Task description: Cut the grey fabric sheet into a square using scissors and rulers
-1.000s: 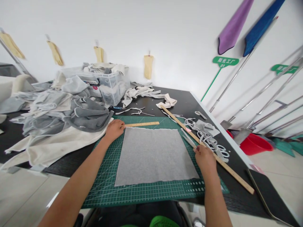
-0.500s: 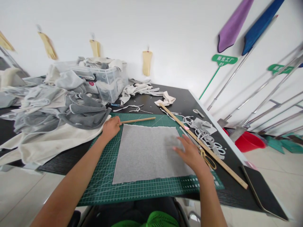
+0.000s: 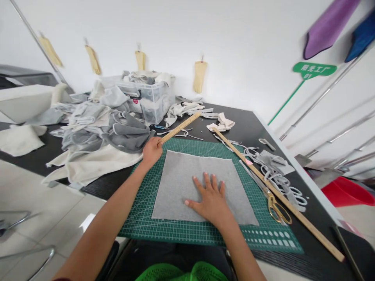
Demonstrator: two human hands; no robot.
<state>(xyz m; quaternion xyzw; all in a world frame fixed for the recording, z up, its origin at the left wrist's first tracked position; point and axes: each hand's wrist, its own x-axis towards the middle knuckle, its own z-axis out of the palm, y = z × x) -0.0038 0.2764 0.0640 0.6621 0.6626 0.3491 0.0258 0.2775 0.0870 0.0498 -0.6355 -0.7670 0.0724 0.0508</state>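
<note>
A square of grey fabric [image 3: 178, 183] lies flat on the green cutting mat [image 3: 140, 230]. My right hand [image 3: 209, 201] rests palm down on the fabric with its fingers spread. At the mat's upper left, my left hand [image 3: 152, 150] is closed round one end of a short wooden ruler [image 3: 181, 127], which points up and to the right. A long wooden ruler [image 3: 281, 195] lies slantwise along the mat's right side. Beside it are gold-handled scissors [image 3: 275, 205], their blades pointing away from me.
A heap of grey and white cloth [image 3: 96, 125] covers the table's left side. Behind it stands a clear plastic bin [image 3: 154, 103] full of cloth. Fabric strips [image 3: 281, 179] lie right of the long ruler. A red bucket [image 3: 348, 191] is on the floor at right.
My right hand has moved left from above the fabric's right side and now lies flat on its middle. The short ruler has turned in my left hand, its broad face now showing. The view has shifted.
</note>
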